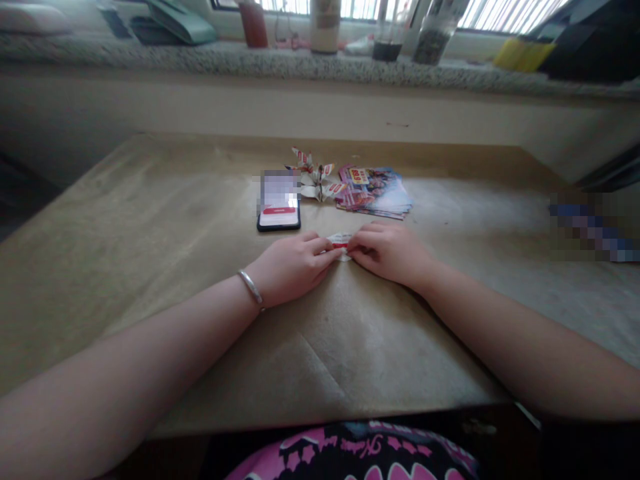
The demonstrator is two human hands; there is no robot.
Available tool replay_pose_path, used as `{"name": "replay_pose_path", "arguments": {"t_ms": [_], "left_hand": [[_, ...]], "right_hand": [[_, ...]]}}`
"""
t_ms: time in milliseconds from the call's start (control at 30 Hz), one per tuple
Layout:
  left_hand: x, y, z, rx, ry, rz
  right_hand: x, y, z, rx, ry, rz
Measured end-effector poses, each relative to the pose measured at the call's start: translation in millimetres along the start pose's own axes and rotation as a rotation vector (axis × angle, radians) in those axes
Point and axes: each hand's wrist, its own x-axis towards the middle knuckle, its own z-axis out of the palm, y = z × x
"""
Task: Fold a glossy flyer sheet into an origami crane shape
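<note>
A small folded piece of paper, white with a red band, lies on the table between my two hands. My left hand, with a silver bangle at the wrist, pinches its left side with the fingertips. On the paper's right side, the bent fingers of my right hand grip the edge. Both hands rest low on the tabletop, fingertips almost meeting. Parts of the paper are hidden under the fingers. Just beyond stand folded paper cranes, made of printed paper, close together.
A phone with a lit screen lies left of the cranes. To their right is a fanned stack of colourful printed leaflets. A blurred blue item is at the right edge. Jars and bottles line the granite windowsill.
</note>
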Motion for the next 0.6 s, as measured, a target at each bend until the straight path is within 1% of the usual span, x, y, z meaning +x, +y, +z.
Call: {"name": "replay_pose_path", "arguments": {"t_ms": [100,200,400,600], "left_hand": [[0.8,0.7,0.4,-0.005,0.000,-0.019],[1.4,1.4,-0.2,0.001,0.002,-0.018],[1.1,1.0,-1.2,0.001,0.005,-0.037],[-1.7,-3.7,-0.8,-0.032,0.018,-0.012]], "right_hand": [[-1.0,-4.6,-2.4,-0.128,-0.019,-0.017],[-0.6,-8.5,-2.6,-0.192,-0.019,-0.004],[1.2,-11.5,2.0,-0.195,-0.005,0.043],[1.4,-16.8,-0.3,-0.174,-0.048,0.165]]}}
